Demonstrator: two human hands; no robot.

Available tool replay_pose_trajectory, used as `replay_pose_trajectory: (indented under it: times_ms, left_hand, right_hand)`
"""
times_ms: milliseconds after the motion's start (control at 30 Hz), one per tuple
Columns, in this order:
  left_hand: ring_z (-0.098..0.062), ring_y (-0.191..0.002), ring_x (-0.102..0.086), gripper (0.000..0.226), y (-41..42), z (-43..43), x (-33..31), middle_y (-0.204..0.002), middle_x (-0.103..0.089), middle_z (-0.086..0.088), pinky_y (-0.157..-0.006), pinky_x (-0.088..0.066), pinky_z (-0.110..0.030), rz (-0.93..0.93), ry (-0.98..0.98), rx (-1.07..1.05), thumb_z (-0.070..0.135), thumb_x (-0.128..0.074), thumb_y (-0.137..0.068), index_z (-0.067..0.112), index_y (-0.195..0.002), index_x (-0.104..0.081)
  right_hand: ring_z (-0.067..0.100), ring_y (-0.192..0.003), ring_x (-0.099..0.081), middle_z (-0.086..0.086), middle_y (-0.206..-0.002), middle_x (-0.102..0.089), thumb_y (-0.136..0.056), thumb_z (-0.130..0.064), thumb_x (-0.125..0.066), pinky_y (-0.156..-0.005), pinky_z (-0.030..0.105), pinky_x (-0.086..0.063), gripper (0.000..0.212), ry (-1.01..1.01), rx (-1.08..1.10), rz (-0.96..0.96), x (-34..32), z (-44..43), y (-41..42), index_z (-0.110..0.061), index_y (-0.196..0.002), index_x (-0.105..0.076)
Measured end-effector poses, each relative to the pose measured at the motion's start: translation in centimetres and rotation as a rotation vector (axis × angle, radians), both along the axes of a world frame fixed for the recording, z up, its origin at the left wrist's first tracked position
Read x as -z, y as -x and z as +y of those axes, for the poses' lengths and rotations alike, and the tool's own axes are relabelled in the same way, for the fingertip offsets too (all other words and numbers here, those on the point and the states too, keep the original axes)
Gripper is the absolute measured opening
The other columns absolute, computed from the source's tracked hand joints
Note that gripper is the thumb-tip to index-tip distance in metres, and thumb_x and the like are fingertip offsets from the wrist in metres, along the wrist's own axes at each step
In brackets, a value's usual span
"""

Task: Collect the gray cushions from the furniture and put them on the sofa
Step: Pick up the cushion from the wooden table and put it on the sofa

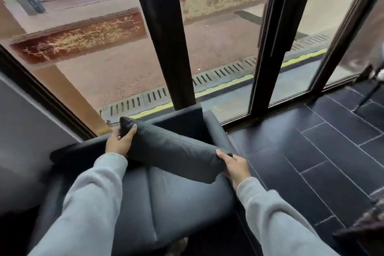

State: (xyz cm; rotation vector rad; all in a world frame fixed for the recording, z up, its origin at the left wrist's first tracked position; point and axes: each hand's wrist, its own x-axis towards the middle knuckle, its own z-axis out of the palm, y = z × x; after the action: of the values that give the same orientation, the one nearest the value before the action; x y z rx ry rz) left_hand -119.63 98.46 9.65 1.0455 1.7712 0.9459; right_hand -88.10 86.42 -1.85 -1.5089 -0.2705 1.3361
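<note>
A dark gray cushion is held flat and slightly tilted above a gray sofa seat. My left hand grips its far left corner. My right hand grips its near right corner. The cushion hangs over the seat pads, its lower edge close to them. The sofa's back and right arm stand against the window. Both of my arms wear light gray sleeves.
Tall glass panes with black frames stand right behind the sofa. Dark floor tiles spread to the right. A patterned rug edge lies at the lower right. A thin chair leg shows at the far right.
</note>
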Motion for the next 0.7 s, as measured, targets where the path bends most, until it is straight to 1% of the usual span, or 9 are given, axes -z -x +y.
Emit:
replay_pose_trajectory:
  times_ms: [100, 167, 233, 300, 400, 533, 600, 667, 700]
  left_hand:
    - [-0.029, -0.127, -0.057, 0.060, -2.2, 8.9, 5.3, -0.141, -0.058, -0.002, -0.107, -0.047, -0.054, -0.006, 0.066, 0.171, 0.055, -0.077, -0.083, 0.032, -0.134, -0.054]
    - [-0.024, -0.117, -0.062, 0.051, -4.7, 13.6, 9.4, -0.132, -0.063, 0.001, -0.100, -0.052, -0.048, -0.010, 0.120, 0.307, 0.053, -0.078, -0.083, 0.035, -0.125, -0.056]
    - [-0.016, -0.101, -0.069, 0.043, -7.0, 16.9, 13.6, -0.117, -0.069, 0.006, -0.082, -0.057, -0.038, 0.009, 0.172, 0.427, 0.055, -0.079, -0.082, 0.035, -0.114, -0.058]
    - [-0.007, -0.089, -0.071, 0.041, -9.2, 19.3, 17.9, -0.107, -0.072, 0.010, -0.066, -0.052, -0.028, 0.043, 0.218, 0.524, 0.055, -0.077, -0.083, 0.034, -0.114, -0.060]
    - [-0.006, -0.088, -0.069, 0.031, -12.2, 21.7, 24.5, -0.104, -0.072, 0.009, -0.065, -0.048, -0.029, 0.067, 0.292, 0.658, 0.053, -0.072, -0.088, 0.037, -0.112, -0.061]
    - [0.006, -0.065, -0.068, 0.023, -15.2, 23.5, 33.4, -0.091, -0.072, 0.008, -0.060, -0.046, -0.023, 0.085, 0.353, 0.778, 0.046, -0.069, -0.093, 0.031, -0.111, -0.064]
    - [-0.004, -0.059, -0.062, 0.027, -16.6, 24.2, 37.2, -0.080, -0.064, 0.009, -0.054, -0.043, -0.021, 0.106, 0.383, 0.846, 0.046, -0.069, -0.094, 0.027, -0.112, -0.066]
    - [-0.013, -0.067, -0.051, 0.028, -17.9, 24.7, 40.6, -0.082, -0.055, 0.003, -0.054, -0.039, -0.026, 0.112, 0.422, 0.901, 0.049, -0.069, -0.092, 0.027, -0.109, -0.067]
    - [-0.014, -0.071, -0.050, 0.028, -18.6, 24.8, 42.1, -0.086, -0.056, 0.002, -0.057, -0.040, -0.029, 0.115, 0.440, 0.925, 0.051, -0.069, -0.091, 0.028, -0.107, -0.067]
  right_hand:
    - [0.018, -0.073, -0.071, 0.005, -0.075, -0.074, -0.078, -0.025, -0.091, -0.056, 0.026, -0.056, 0.024, 0.090, 0.052, -0.059, 5.2, 2.4, 0.6, -0.008, -0.074, -0.074]
    - [0.020, -0.077, -0.071, 0.002, -0.073, -0.074, -0.078, -0.026, -0.090, -0.059, 0.028, -0.054, 0.023, 0.169, 0.136, -0.097, 9.2, 3.2, 1.1, -0.008, -0.072, -0.077]
    - [0.025, -0.080, -0.071, 0.005, -0.075, -0.074, -0.075, -0.029, -0.090, -0.071, 0.037, -0.060, 0.022, 0.237, 0.230, -0.103, 12.7, 3.2, 1.8, -0.010, -0.078, -0.078]
    - [0.031, -0.087, -0.075, 0.013, -0.085, -0.078, -0.066, -0.041, -0.090, -0.089, 0.052, -0.062, 0.032, 0.302, 0.310, -0.085, 16.1, 3.1, 2.4, -0.015, -0.082, -0.081]
    - [0.032, -0.092, -0.077, 0.014, -0.089, -0.079, -0.054, -0.054, -0.086, -0.091, 0.055, -0.061, 0.043, 0.371, 0.429, -0.074, 21.3, 2.9, 3.1, -0.021, -0.082, -0.082]
    - [0.024, -0.090, -0.077, 0.004, -0.084, -0.080, -0.055, -0.053, -0.087, -0.093, 0.052, -0.062, 0.041, 0.429, 0.552, -0.066, 27.6, 2.9, 3.5, -0.025, -0.085, -0.082]
    - [0.028, -0.098, -0.076, 0.005, -0.087, -0.080, -0.058, -0.053, -0.085, -0.096, 0.053, -0.060, 0.034, 0.459, 0.612, -0.096, 29.9, 2.9, 3.6, -0.031, -0.084, -0.082]
    - [0.030, -0.100, -0.075, 0.004, -0.086, -0.080, -0.061, -0.054, -0.083, -0.097, 0.054, -0.058, 0.031, 0.494, 0.670, -0.138, 31.9, 2.9, 3.5, -0.032, -0.083, -0.081]
    - [0.030, -0.095, -0.075, 0.002, -0.081, -0.079, -0.062, -0.055, -0.082, -0.094, 0.053, -0.060, 0.033, 0.512, 0.694, -0.158, 32.8, 2.8, 3.5, -0.030, -0.083, -0.080]
